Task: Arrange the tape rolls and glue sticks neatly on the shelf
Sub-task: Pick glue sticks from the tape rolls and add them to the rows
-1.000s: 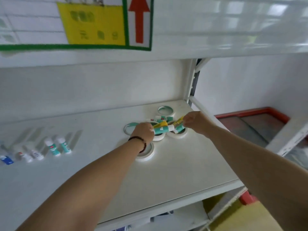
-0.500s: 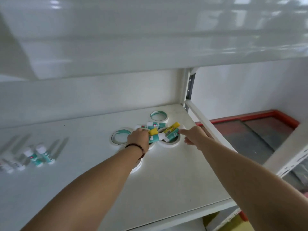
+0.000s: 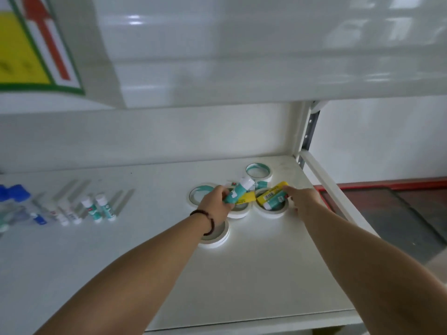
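Several white tape rolls lie in a loose cluster on the white shelf [image 3: 254, 274], one at the back [image 3: 258, 172], one to the left [image 3: 197, 195] and one under my wrist [image 3: 217, 236]. Glue sticks lie jumbled across them. My left hand [image 3: 216, 205] is closed around a teal glue stick with a white cap [image 3: 238, 191], lifted and tilted. My right hand [image 3: 303, 199] touches a yellow glue stick [image 3: 272, 195] lying over a tape roll [image 3: 272, 209]; its grip is unclear. A row of glue sticks [image 3: 99, 209] stands at the left.
Blue-capped items [image 3: 14, 193] sit blurred at the far left. An upper shelf [image 3: 242, 56] hangs low overhead with a yellow and red sign [image 3: 36, 44]. The shelf's right rail [image 3: 326, 184] and upright post [image 3: 307, 131] bound the side; a red-edged floor lies beyond.
My left hand has closed on a teal glue stick and raised it off the pile. My right hand has moved onto the yellow glue stick. The camera has swung.
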